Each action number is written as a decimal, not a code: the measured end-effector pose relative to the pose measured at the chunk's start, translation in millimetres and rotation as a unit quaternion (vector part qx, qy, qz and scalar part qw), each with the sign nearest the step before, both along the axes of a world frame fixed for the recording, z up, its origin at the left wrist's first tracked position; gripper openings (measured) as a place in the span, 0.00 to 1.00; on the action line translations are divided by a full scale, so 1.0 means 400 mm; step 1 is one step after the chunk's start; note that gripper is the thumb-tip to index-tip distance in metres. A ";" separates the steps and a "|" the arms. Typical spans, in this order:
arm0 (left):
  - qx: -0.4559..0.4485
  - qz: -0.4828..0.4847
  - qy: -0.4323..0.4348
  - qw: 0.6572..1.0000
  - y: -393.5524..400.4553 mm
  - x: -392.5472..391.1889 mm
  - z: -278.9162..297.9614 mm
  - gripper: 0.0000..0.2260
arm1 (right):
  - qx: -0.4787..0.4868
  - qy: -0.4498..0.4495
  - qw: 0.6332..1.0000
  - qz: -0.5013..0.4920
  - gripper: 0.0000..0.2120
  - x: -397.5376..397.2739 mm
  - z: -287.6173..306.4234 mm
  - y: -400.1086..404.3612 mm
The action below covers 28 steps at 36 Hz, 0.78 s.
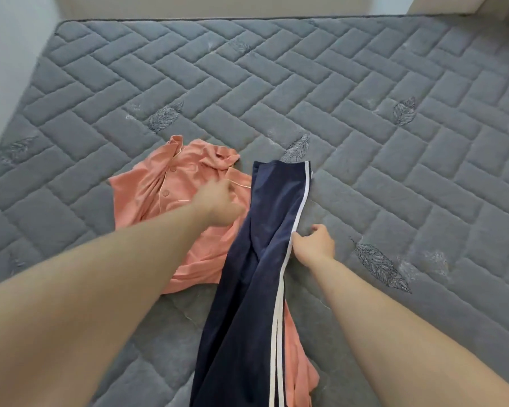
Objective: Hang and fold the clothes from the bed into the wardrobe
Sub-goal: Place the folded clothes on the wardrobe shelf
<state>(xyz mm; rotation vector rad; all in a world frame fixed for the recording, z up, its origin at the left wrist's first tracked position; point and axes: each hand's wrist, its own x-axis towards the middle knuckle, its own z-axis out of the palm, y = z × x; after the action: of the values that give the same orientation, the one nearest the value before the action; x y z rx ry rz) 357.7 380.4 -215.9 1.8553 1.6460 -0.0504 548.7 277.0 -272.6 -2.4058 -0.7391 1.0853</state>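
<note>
Navy track pants, white side stripes: laid lengthwise at lower centre of the frame on the grey quilted mattress, partly over the salmon pyjama shirt at centre left. Right hand: pinches the striped edge. Left hand: blurred above the shirt; grip cannot be told.
</note>
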 end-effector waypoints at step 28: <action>-0.016 0.154 -0.055 0.986 0.004 0.059 -0.213 0.11 | 0.036 0.111 0.992 -0.057 0.14 0.052 -0.153 0.031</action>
<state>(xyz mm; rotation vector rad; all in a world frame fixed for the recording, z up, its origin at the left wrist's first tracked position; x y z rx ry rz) 381.5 381.8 -301.0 1.5325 1.8223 0.1539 569.4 289.4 -333.7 -2.1923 -0.5502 1.2315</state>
